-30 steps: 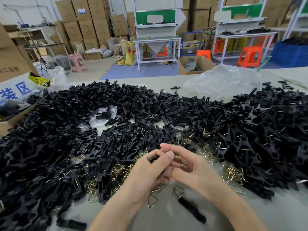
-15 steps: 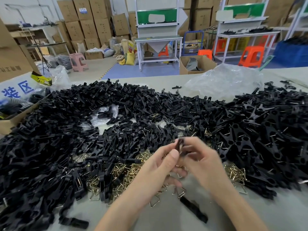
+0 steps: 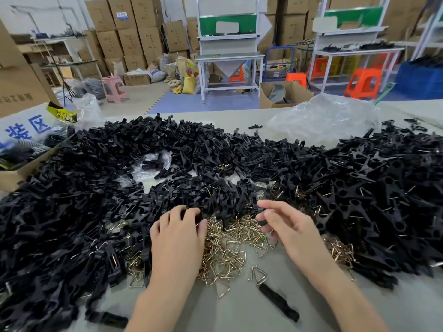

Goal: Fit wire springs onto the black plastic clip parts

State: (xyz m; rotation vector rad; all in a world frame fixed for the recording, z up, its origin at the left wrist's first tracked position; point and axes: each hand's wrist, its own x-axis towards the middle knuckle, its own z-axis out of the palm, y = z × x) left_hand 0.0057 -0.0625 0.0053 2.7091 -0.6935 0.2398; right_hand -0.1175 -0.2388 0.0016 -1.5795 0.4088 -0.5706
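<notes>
A broad heap of black plastic clip parts (image 3: pixel 96 200) covers the left and middle of the grey table (image 3: pixel 227 317). On the right lies a heap of clips with springs fitted (image 3: pixel 371 200). Between them, right in front of me, is a small pile of brass-coloured wire springs (image 3: pixel 227 255). My left hand (image 3: pixel 177 236) reaches into the near edge of the black heap, its fingers curled over a clip part there. My right hand (image 3: pixel 287 226) hovers above the springs, a little blurred, with a small black clip part pinched between thumb and fingers.
A loose black part (image 3: pixel 279 303) lies on the table near my right forearm, another (image 3: pixel 107 318) at the front left. A crumpled clear plastic bag (image 3: pixel 323 118) sits at the back right. A cardboard box (image 3: pixel 14 180) stands at the table's left edge.
My hands, held together on one black clip, have come apart. The left has gone forward and left into the black heap; the right has drifted right.
</notes>
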